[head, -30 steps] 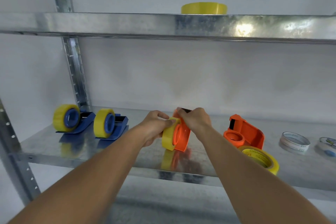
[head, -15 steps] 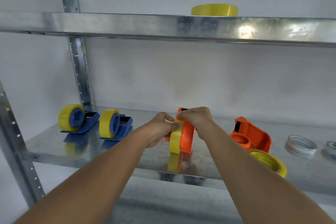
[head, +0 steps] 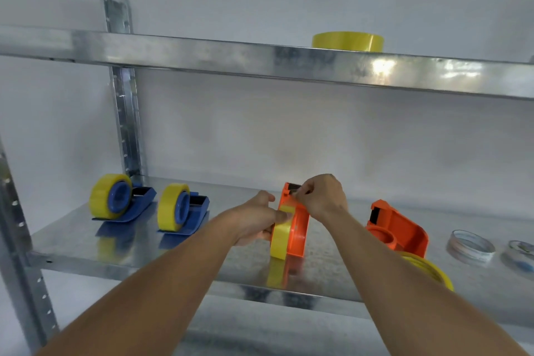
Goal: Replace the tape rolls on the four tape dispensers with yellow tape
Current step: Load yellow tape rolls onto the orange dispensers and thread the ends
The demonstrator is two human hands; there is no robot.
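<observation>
R hand (head: 323, 196) fingertips pinch the tape end at the toothed top of an upright orange dispenser (head: 296, 225); L hand (head: 257, 221) curls round its yellow tape roll (head: 280, 243), thumb on top. Dispenser stands mid lower shelf (head: 86, 246), w/ two loaded blue dispensers (head: 185, 211) to its left.

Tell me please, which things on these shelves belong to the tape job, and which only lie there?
Job: two blue dispensers, orange dispenser in both hands, its yellow roll, empty orange dispenser, yellow roll beside it, yellow roll on upper shelf.

Lying about: two nearly used-up rolls.
</observation>
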